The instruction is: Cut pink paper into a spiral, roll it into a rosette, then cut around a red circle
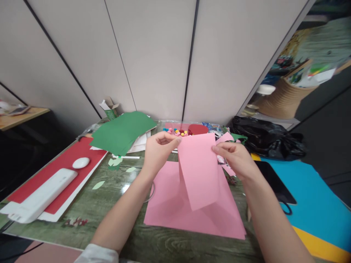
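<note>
A folded piece of pink paper hangs upright between my hands, above the table. My left hand pinches its upper left corner between thumb and fingers. On the other side, my right hand grips the right edge a little below the top. Below the held piece lie larger pink sheets, stacked flat and partly covered by it. Part of a ring-like scissors handle shows beside my left forearm; the rest of it is hidden.
Green paper and a red sheet with a white device and a white oval case lie left. Small colourful pompoms sit at the back. Right are a black tablet, blue paper and a black bag.
</note>
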`<state>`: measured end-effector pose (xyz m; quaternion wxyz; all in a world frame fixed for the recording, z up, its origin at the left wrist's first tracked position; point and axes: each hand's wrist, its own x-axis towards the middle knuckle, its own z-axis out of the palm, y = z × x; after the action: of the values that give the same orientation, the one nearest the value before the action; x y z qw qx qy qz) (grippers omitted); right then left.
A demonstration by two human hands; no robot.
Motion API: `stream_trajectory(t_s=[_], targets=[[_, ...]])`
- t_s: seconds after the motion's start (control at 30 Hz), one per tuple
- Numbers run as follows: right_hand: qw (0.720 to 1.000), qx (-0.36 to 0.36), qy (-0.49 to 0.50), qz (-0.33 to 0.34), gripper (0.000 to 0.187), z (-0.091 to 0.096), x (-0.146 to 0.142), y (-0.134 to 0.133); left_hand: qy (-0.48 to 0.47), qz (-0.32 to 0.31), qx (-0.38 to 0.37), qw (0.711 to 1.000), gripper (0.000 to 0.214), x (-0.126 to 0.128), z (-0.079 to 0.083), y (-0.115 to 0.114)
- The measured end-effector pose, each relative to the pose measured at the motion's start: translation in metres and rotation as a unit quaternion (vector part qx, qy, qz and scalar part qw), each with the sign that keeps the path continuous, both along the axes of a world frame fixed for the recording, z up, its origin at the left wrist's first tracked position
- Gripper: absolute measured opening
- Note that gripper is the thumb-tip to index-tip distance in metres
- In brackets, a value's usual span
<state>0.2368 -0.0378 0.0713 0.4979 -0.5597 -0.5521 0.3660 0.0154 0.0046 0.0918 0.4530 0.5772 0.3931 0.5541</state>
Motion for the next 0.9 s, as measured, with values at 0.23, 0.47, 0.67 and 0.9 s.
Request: stream_trajectory(t_s=[0.23, 0.47, 0.67, 0.9], targets=[[0.999, -0.024, 0.021, 0.012, 0.029, 0.000, 0.003, -0.001, 0.006, -0.005, -0.008, 1.000, 0.014, -0.001, -0.001, 0.004], [0.997, -0.006, 0.051, 0.052, 0.028, -0.004, -0.003, 0.004, -0.031, -0.008, 0.000, 0.999, 0.014, -0.004, -0.002, 0.007], [0.997, -0.009, 0.042, 0.066, 0.028, -0.004, -0.003, 0.004, -0.037, -0.009, -0.015, 0.999, 0.015, -0.009, 0.001, 0.012], [0.994, -0.023, 0.082, 0.066, 0.025, -0.006, -0.001, 0.004, -0.064, -0.051, -0.033, 0.996, 0.014, -0.010, -0.002, 0.017]])
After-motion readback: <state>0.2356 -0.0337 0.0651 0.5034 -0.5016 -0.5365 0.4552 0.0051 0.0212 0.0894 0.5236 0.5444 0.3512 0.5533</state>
